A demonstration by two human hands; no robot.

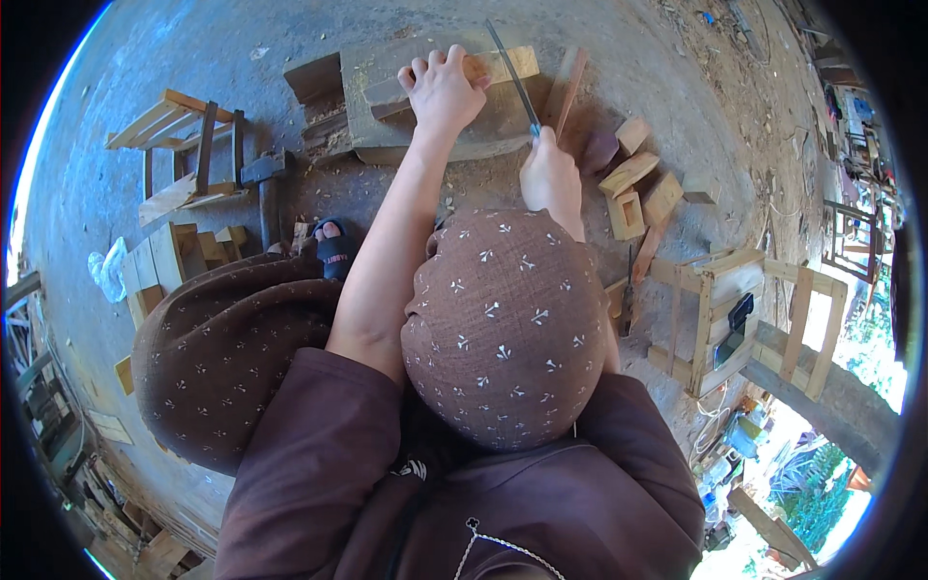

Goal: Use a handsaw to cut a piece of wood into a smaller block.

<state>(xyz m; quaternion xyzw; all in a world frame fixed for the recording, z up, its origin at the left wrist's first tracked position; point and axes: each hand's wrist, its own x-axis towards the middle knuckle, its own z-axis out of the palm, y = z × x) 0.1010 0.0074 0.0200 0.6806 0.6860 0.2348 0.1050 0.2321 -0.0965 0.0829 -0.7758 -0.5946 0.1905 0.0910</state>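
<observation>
My left hand (445, 92) is closed over a wooden block (515, 64), pressing it on a low, worn wooden bench (387, 53). Fingers curl over the block's top, and its pale end sticks out to the right. In my right hand (552, 179), fingers wrapped round the handle, is a hand tool with a long, thin, dark blade (509, 70). The blade points away from me and crosses the block just right of my left hand. Whether it is a saw or a file, I cannot tell. My knee in patterned brown cloth (503, 329) hides part of my right forearm.
Several short wood blocks (628, 174) lie right of the bench. To the left are a small slatted wooden frame (184, 145), a hammer (266, 174) and stacked blocks (159, 259). A phone (737, 324) rests on a wooden frame (701, 338) at right.
</observation>
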